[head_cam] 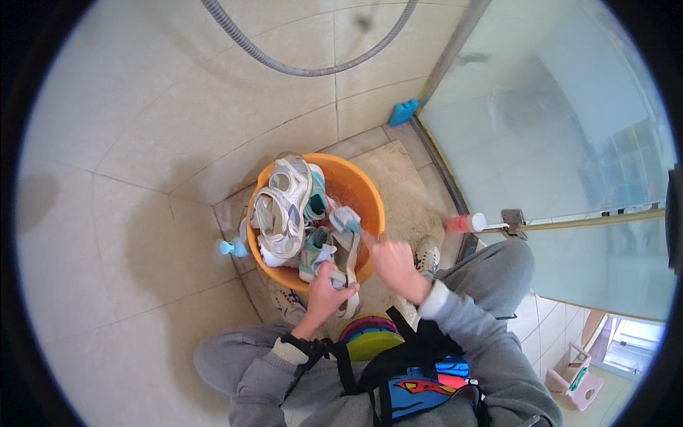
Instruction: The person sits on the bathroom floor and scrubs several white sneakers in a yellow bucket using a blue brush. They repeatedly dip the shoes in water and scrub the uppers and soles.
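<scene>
An orange plastic basin (378, 200) of reddish-brown water stands between my feet, filled with shoes. My left hand (326, 293) grips the near end of a pale sandal (352, 261) over the basin's near rim. In my right hand (392, 261) is a scrubbing brush (346, 219) with a blue neck, its head at the sandal's far end. White and grey sandals (283, 208) are piled at the basin's left side. Two teal shoes (316, 200), (315, 251) sit beside them.
A light blue bottle (235, 247) stands left of the basin, a red bottle with white pump (464, 223) to the right. A blue container (404, 112) is in the corner. A grey hose (299, 69) hangs above; a glass door (533, 133) stands right.
</scene>
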Demonstrator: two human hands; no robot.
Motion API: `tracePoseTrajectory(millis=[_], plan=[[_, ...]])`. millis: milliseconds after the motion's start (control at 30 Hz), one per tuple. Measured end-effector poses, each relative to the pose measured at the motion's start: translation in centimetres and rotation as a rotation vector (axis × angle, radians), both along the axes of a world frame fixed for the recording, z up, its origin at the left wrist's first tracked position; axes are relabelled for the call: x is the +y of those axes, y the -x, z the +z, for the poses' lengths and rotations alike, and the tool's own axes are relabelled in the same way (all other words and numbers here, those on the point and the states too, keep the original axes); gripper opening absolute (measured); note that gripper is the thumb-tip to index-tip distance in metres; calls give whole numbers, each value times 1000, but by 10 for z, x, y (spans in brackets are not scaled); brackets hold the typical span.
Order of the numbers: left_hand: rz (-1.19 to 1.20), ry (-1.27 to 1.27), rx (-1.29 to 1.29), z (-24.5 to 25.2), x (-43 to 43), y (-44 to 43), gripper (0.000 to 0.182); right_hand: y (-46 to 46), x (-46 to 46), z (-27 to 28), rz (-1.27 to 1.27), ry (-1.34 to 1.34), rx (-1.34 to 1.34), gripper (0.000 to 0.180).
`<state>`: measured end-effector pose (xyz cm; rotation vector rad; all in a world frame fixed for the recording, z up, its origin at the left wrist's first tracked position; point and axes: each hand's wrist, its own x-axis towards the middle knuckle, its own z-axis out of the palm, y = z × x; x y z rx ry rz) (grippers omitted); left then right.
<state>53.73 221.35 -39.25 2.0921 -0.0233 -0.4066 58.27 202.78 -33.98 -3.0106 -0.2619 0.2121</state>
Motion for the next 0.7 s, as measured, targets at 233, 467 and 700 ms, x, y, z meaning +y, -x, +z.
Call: tracePoseTrajectory(millis=[233,467,700], plan=[[-42,-4,93,8,-2,-4,60,8,-8,-15,-77,-4,153,18],[21,11,116,6,3,1,62,-107,-17,-75,140,-50,140,18],[5,-2,160,7,6,-5,57,-148,21,-123,221,144,332,18]])
